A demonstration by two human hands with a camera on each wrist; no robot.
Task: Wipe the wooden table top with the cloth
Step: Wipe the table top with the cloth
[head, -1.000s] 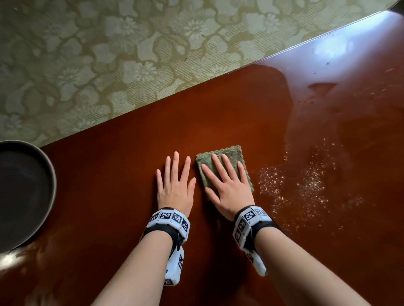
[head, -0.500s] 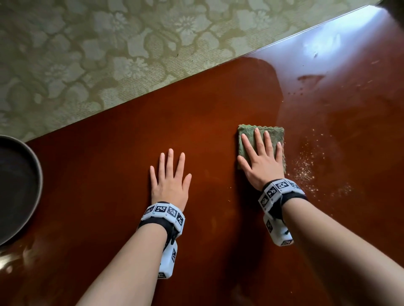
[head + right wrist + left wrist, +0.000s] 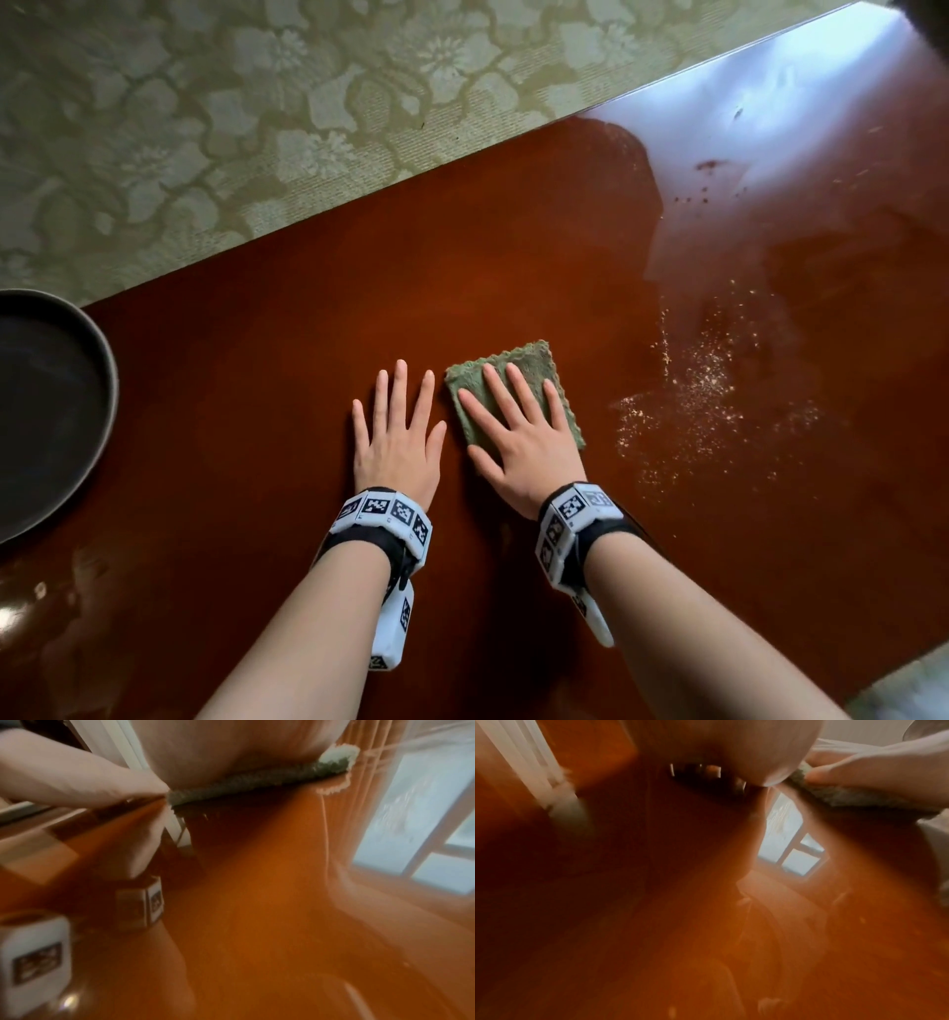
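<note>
A folded green cloth (image 3: 531, 366) lies flat on the glossy red-brown wooden table top (image 3: 287, 360). My right hand (image 3: 518, 431) presses on it with straight, spread fingers. My left hand (image 3: 398, 437) rests flat on the bare wood just left of the cloth, fingers straight. Pale crumbs and dust (image 3: 698, 390) are scattered on the wood to the right of the cloth. In the right wrist view the cloth's edge (image 3: 246, 783) shows under my palm. In the left wrist view the cloth (image 3: 847, 797) appears at the upper right under the other hand.
A dark round pan (image 3: 46, 411) stands on the table at the left edge of the head view. The table's far edge (image 3: 359, 200) runs diagonally, with green floral carpet (image 3: 205, 128) beyond. Dark specks (image 3: 706, 167) lie in the bright reflection at the far right.
My right hand has slid the cloth back left, from beside the crumbs to right next to my left hand. The left hand has stayed flat in place.
</note>
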